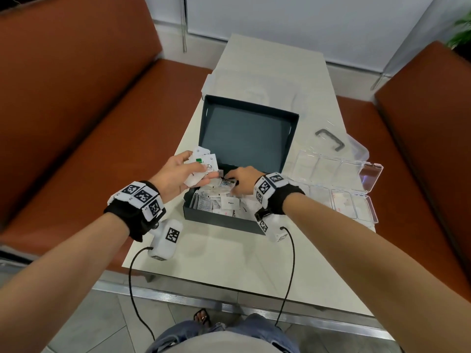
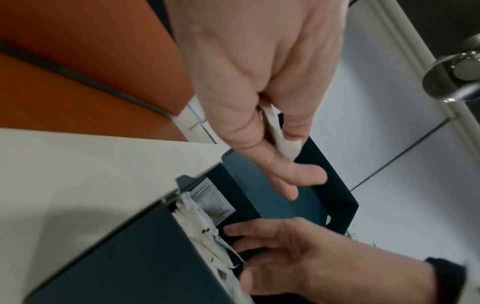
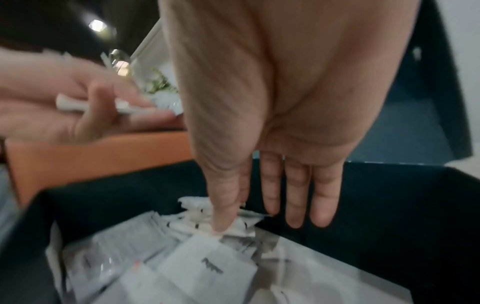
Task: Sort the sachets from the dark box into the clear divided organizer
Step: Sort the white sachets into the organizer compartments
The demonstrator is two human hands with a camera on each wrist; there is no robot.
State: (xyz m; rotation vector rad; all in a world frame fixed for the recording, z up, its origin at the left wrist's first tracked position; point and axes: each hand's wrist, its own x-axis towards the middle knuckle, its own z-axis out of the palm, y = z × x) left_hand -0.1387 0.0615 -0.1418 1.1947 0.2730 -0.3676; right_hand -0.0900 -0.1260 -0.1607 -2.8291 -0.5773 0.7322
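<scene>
The dark box stands open on the white table, lid up, with loose white sachets inside. My left hand hovers over the box's left rim and grips a fanned bunch of sachets; the left wrist view shows them held between thumb and fingers. My right hand reaches into the far end of the box. Its thumb and forefinger pinch a white sachet, the other fingers straight. The clear divided organizer lies open to the right.
A grey handle on a clear lid lies behind the organizer. A clear plastic bag sits beyond the box. Orange benches flank the table on both sides. Black cables hang from both wrists past the near table edge.
</scene>
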